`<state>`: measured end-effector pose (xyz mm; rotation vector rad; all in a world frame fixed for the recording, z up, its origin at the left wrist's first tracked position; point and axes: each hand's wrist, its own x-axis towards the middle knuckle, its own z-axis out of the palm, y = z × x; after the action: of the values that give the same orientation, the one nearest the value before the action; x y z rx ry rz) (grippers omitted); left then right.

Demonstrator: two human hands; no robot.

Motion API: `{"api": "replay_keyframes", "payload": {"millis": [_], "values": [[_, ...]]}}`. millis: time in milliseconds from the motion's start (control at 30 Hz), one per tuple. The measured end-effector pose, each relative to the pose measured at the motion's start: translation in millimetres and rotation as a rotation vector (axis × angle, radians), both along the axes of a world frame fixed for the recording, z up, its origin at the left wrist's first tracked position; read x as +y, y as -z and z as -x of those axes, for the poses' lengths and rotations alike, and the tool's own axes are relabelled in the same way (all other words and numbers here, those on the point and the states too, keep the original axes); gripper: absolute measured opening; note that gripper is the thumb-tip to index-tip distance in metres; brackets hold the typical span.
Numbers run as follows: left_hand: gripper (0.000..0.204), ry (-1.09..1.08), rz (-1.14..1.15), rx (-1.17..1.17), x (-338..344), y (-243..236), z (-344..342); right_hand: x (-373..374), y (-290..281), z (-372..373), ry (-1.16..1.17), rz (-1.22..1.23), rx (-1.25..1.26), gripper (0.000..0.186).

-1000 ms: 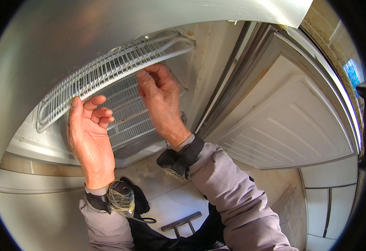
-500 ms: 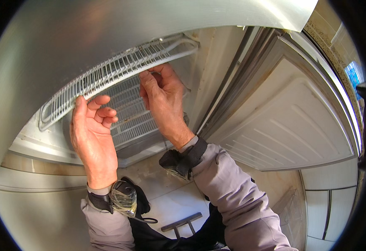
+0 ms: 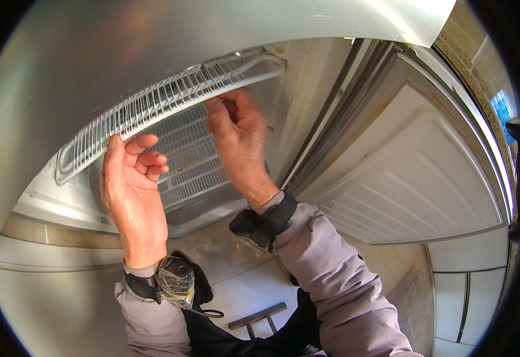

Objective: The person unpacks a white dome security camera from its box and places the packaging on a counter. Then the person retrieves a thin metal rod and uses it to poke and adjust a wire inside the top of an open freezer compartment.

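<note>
A white wire shelf [image 3: 167, 102] with tubing along its edge runs across the upper part of a freezer's inside. My left hand [image 3: 136, 193] is below its left front edge, palm up. The thumb tip meets the edge, and the half-curled fingers stand apart from it, holding nothing. Under the right part of the front edge is my right hand [image 3: 240, 134], its thumb and fingers closed in a pinch. Whatever lies between these fingertips is hidden, and the knuckles are slightly blurred. More wire shelves [image 3: 188, 154] show lower down behind the hands.
The ribbed white freezer door [image 3: 414, 172] stands swung out to the right. A silver upper door [image 3: 170, 35] overhangs the top of the view. On the tiled floor [image 3: 251, 279], a dark metal frame piece [image 3: 258, 315] lies between my legs.
My right hand has shifted slightly to the right along the shelf's front edge. The left hand has hardly moved, its thumb still at the edge.
</note>
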<state>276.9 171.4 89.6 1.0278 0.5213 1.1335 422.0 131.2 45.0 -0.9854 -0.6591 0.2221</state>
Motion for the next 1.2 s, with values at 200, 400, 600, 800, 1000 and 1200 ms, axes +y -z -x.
{"api": "replay_keyframes", "payload": {"millis": [200, 400, 600, 800, 1000, 1200], "values": [[0.032, 0.004, 0.000, 0.001, 0, 0, 0, -2, -5, -4, -0.016, 0.030, 0.015, 0.010], [0.032, 0.006, 0.010, -0.002, 0, -1, -1, -14, -18, -1, -0.133, 0.121, 0.133, 0.015], [0.032, 0.007, 0.018, -0.011, 1, -1, 1, -18, -23, -4, -0.091, 0.168, 0.035, 0.016], [0.031, 0.011, 0.022, -0.015, 1, 0, 2, -26, -21, -13, -0.166, 0.175, 0.124, 0.014], [0.030, 0.015, 0.011, -0.016, 4, 2, 4, -25, -24, -7, -0.201, 0.185, 0.131, 0.013], [0.030, 0.014, 0.017, -0.024, 5, 3, 4, -25, -28, -5, -0.181, 0.201, 0.115, 0.014]]}}
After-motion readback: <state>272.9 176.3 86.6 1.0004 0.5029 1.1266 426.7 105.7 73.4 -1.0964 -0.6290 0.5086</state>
